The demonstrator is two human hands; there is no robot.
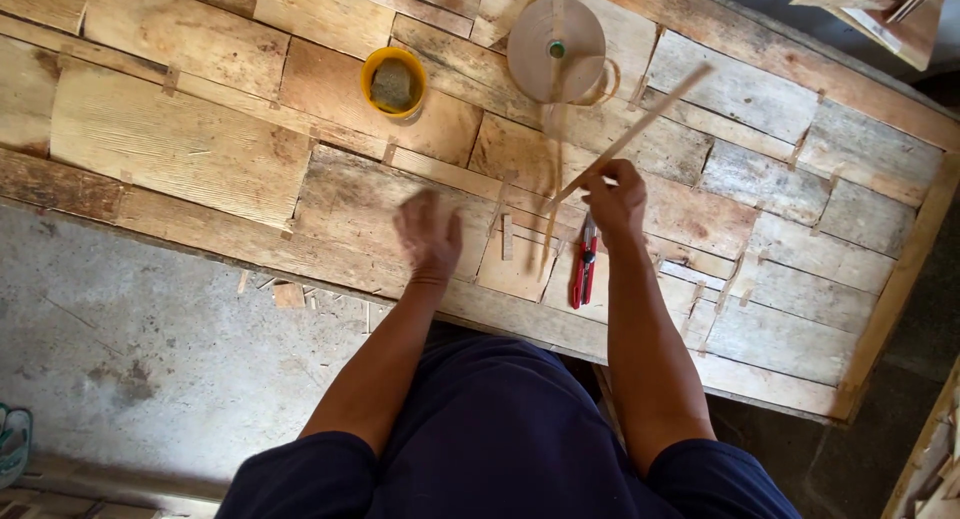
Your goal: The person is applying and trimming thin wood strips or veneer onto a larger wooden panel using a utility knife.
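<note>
Wooden strip (640, 124) pinched in right hand (615, 199), left hand (430, 234) blurred, released, flat over plank table (180, 149)

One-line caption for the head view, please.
Right hand holds a thin strip over patched boards; blurred left hand lies open; red cutters beside it.

There is bare board (180, 149) to the left, but a yellow cup (393, 81), a tape roll (556, 49) and red cutters (584, 264) block the middle.
</note>
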